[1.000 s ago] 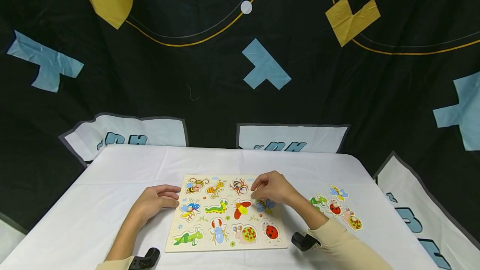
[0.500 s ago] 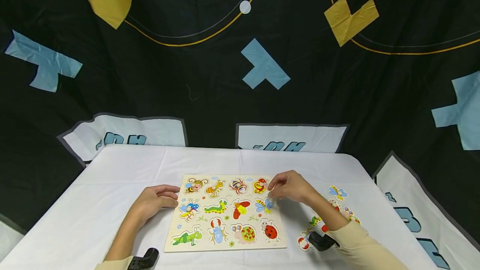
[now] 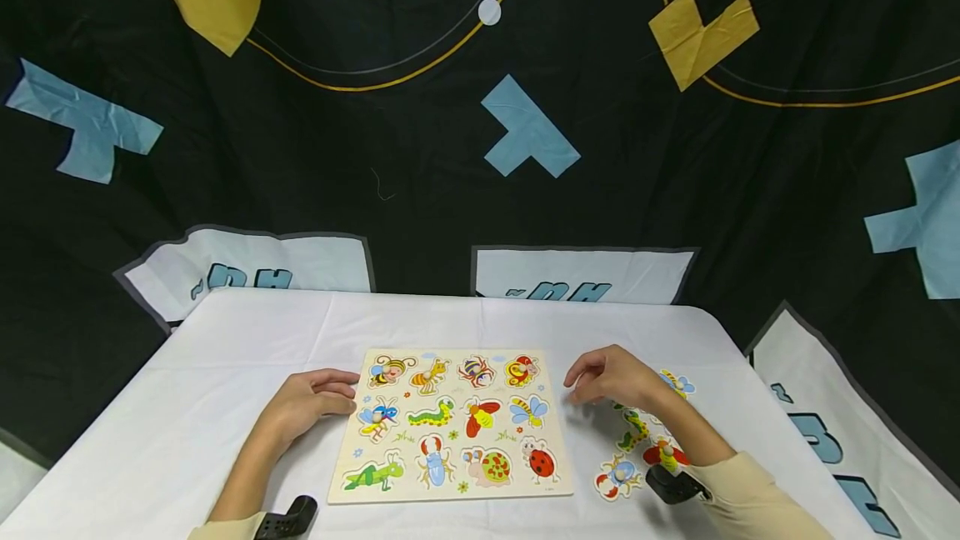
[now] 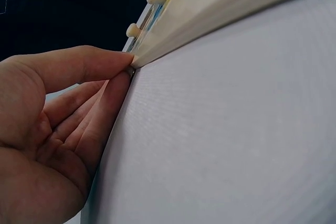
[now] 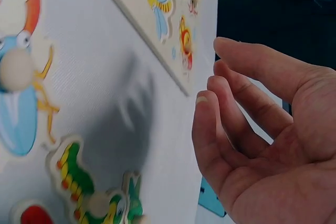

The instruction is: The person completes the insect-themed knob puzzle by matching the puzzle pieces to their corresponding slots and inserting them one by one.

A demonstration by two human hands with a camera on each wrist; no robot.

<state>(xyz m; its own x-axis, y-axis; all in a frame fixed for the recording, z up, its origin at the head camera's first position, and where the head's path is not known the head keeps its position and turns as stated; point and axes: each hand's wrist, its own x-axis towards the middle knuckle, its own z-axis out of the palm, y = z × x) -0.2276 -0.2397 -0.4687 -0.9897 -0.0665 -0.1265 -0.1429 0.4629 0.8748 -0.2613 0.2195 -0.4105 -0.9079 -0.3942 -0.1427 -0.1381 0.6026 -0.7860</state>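
A light wooden peg puzzle board (image 3: 450,494) with printed insects lies flat on the table. My left hand (image 3: 306,407) rests at its left edge; in the left wrist view the thumb and a finger touch the board's side (image 4: 173,40). To the right of the board my right hand (image 3: 615,377) hovers over the table, fingers loosely bent with nothing between them. Beneath and beside that arm lie loose knobbed pieces: a blue stag beetle (image 3: 619,475), a green caterpillar (image 5: 76,177), a red-winged fly (image 3: 664,453) and a blue-winged bee (image 3: 677,382). The forearm hides other pieces.
A white cloth covers the table (image 3: 420,319). Black fabric (image 3: 420,165) with blue and yellow shapes hangs behind it. Both wrists wear black devices, one on the left (image 3: 288,519) and one on the right (image 3: 675,486); the right one stands close above the loose pieces.
My right hand has moved right, off the board's upper right corner, uncovering the red and yellow butterfly there. My left hand stays at the left edge.
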